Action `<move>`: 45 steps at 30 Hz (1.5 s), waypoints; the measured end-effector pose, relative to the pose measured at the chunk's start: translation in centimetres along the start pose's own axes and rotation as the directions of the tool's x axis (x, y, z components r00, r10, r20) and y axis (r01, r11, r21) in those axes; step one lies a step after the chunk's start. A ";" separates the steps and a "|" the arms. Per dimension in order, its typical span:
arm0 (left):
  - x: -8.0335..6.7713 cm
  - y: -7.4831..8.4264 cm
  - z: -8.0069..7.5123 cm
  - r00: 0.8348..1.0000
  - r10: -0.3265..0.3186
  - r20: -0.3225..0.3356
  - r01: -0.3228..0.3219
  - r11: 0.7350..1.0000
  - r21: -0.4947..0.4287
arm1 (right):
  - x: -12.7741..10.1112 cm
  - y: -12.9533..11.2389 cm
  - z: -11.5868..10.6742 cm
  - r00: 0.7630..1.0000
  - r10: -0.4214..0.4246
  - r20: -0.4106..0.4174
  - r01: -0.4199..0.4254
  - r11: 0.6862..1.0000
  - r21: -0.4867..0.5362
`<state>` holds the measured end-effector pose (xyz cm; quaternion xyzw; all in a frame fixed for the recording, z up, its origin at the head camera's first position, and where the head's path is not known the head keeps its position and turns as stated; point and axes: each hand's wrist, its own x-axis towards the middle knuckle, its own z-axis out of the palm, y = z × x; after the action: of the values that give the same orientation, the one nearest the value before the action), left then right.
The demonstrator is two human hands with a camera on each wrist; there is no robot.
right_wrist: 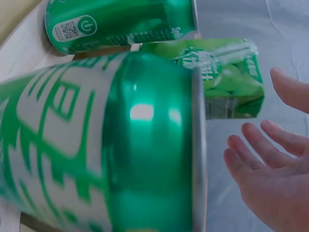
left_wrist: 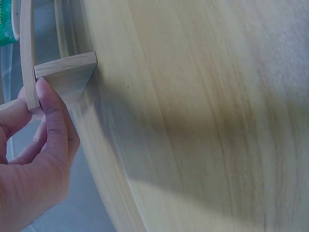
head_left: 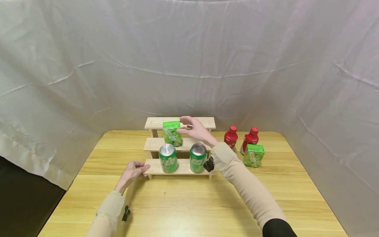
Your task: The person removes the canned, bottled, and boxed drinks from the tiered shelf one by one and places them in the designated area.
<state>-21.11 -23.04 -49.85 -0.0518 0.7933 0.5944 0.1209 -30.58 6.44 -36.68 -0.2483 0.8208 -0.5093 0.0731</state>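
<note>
A three-tier wooden shelf [head_left: 180, 144] stands on the table. Its lowest board [left_wrist: 28, 58] is pinched at the left end between the thumb and fingers of my left hand [head_left: 134, 171]. My right hand [head_left: 195, 129] hovers beside a green juice box [head_left: 172, 134] on the middle tier, fingers spread and holding nothing. In the right wrist view a gap shows between that hand [right_wrist: 277, 169] and the juice box [right_wrist: 224, 79]. Two green soda cans stand upright on the lowest tier, a left can [head_left: 168, 158] and a right can [head_left: 197, 158] below my right wrist.
Right of the shelf stand two red bottles, one nearer [head_left: 231, 137] and one farther right [head_left: 250, 140]. Another green juice box [head_left: 253, 155] stands before them. Behind the wooden table [head_left: 177, 207] hangs a grey-white cloth [head_left: 183, 65].
</note>
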 end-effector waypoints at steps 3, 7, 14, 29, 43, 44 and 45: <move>0.1 0.0 0.0 1.000 -0.002 0.002 0.002 1.000 -0.003 | 0.5 0.1 0.5 1.000 0.008 0.016 -0.007 1.000 -0.021; 0.1 0.0 0.0 1.000 -0.001 0.000 0.001 1.000 -0.011 | 1.0 0.1 1.1 0.999 0.009 0.035 -0.007 0.998 -0.066; 0.0 0.2 0.0 1.000 -0.005 -0.005 0.005 1.000 -0.013 | 1.5 0.0 1.7 0.999 0.025 0.029 -0.023 0.997 -0.073; 0.0 0.0 0.0 1.000 -0.001 -0.002 0.000 1.000 -0.005 | 0.8 0.0 2.0 0.998 -0.005 -0.061 -0.001 0.995 -0.096; -0.1 0.1 0.0 1.000 0.005 0.000 -0.005 1.000 -0.005 | -3.5 0.6 -1.1 0.970 -0.087 -0.227 0.087 0.996 -0.014; -0.1 0.1 0.0 1.000 0.003 -0.003 -0.003 1.000 -0.007 | -4.0 0.7 -1.4 0.966 -0.098 -0.239 0.097 0.995 -0.018; -0.1 0.1 0.0 1.000 0.008 0.002 -0.008 1.000 -0.003 | -4.4 0.9 -1.8 0.962 -0.106 -0.253 0.104 0.994 -0.023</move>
<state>-21.06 -23.06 -49.77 -0.0482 0.7924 0.5962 0.1195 -27.75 10.31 -37.17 -0.2248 0.8114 -0.5361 -0.0607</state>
